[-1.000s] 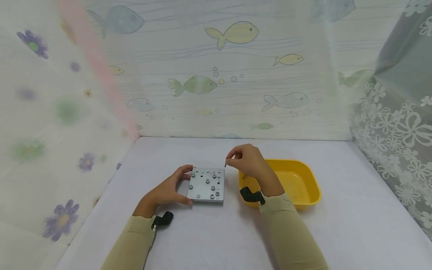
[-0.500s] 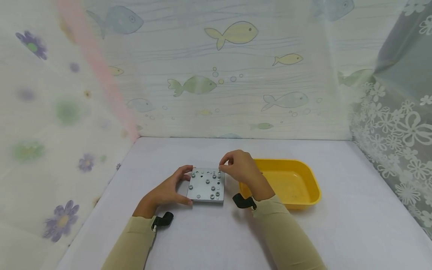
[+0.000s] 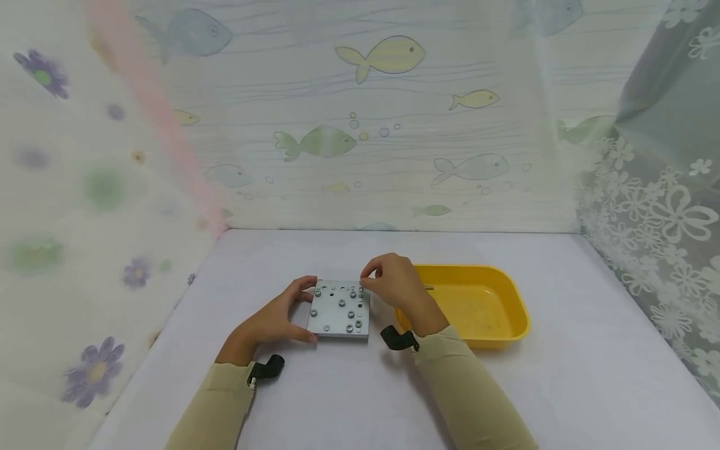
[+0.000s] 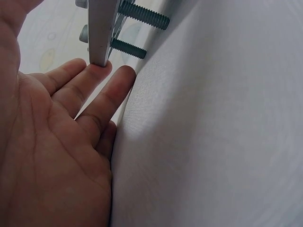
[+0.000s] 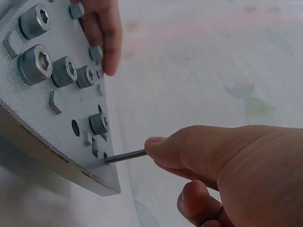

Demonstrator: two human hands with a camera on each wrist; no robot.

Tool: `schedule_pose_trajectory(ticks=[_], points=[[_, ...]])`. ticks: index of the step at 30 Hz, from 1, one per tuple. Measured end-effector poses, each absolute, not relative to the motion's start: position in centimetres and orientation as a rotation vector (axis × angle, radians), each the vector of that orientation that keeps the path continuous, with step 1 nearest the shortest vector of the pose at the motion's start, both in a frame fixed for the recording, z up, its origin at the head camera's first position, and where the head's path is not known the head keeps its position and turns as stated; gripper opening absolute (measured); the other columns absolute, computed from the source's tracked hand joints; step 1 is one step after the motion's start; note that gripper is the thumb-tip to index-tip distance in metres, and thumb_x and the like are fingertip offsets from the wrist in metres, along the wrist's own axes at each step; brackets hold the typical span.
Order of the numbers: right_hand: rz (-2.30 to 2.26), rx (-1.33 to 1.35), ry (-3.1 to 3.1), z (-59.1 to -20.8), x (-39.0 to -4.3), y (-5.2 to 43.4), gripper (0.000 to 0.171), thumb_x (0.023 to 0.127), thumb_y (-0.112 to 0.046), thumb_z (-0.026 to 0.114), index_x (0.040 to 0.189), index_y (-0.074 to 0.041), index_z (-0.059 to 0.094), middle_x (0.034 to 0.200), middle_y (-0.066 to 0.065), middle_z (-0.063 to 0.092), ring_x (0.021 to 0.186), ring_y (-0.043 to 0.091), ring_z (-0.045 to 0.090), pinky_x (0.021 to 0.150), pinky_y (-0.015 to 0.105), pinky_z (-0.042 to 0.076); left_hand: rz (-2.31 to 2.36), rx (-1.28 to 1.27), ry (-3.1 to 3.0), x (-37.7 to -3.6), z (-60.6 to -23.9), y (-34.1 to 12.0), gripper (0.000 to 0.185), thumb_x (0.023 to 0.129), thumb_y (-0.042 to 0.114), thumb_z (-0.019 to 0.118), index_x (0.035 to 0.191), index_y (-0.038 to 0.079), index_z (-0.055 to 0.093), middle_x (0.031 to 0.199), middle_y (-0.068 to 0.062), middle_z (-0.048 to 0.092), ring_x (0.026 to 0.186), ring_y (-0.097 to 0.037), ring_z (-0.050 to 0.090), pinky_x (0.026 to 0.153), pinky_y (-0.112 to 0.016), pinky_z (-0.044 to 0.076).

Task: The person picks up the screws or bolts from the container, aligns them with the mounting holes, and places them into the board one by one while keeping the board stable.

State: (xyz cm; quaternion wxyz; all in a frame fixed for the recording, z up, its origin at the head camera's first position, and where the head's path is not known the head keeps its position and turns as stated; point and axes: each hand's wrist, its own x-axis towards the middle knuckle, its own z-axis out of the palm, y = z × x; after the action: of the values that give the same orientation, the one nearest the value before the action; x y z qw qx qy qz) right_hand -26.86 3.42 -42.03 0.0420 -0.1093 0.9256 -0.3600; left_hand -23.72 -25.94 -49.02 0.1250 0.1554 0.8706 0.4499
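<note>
A square silver metal plate [image 3: 333, 317] stands just above the white tabletop, with several socket-head bolts [image 5: 36, 65] of mixed sizes in it and some open holes. Threaded bolt shanks [image 4: 143, 15] stick out of its underside in the left wrist view. My left hand [image 3: 270, 322] holds the plate by its left side, thumb at the near corner and fingers at the far one. My right hand [image 3: 398, 286] pinches a thin metal pin [image 5: 127, 156] between thumb and finger. The pin's tip is at a hole near the plate's far right corner; how deep it goes I cannot tell.
A yellow plastic tray [image 3: 475, 268] stands right of the plate, partly behind my right forearm. A small thin metal piece [image 3: 430, 288] shows near its left side. Printed curtains hang behind and at both sides of the white table [image 3: 337, 394].
My right hand has moved left and slightly down, away from the tray side, bringing the pin to the plate's far right corner. My left hand keeps its hold; the head view has shifted slightly.
</note>
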Motion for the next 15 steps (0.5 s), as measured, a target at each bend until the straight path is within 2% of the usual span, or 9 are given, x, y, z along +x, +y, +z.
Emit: schedule_pose_trajectory(ticks=[15], points=[[-0.997,-0.332,2.856,-42.48,-26.99,3.08,0.004,0.093,-0.031,0.077,0.091,-0.029,0.081,0.086,-0.001,0.062,0.078,0.020,0.057,0.061,0.029,0.047,1.312,0.469,2.534,-23.57,-48.70,-25.83,0.129,0.055,0.037,0.102,0.160,0.032,0.028,0.144,-0.001,0.058,0.146,-0.026,0.040,0.126,-0.064,0.009]])
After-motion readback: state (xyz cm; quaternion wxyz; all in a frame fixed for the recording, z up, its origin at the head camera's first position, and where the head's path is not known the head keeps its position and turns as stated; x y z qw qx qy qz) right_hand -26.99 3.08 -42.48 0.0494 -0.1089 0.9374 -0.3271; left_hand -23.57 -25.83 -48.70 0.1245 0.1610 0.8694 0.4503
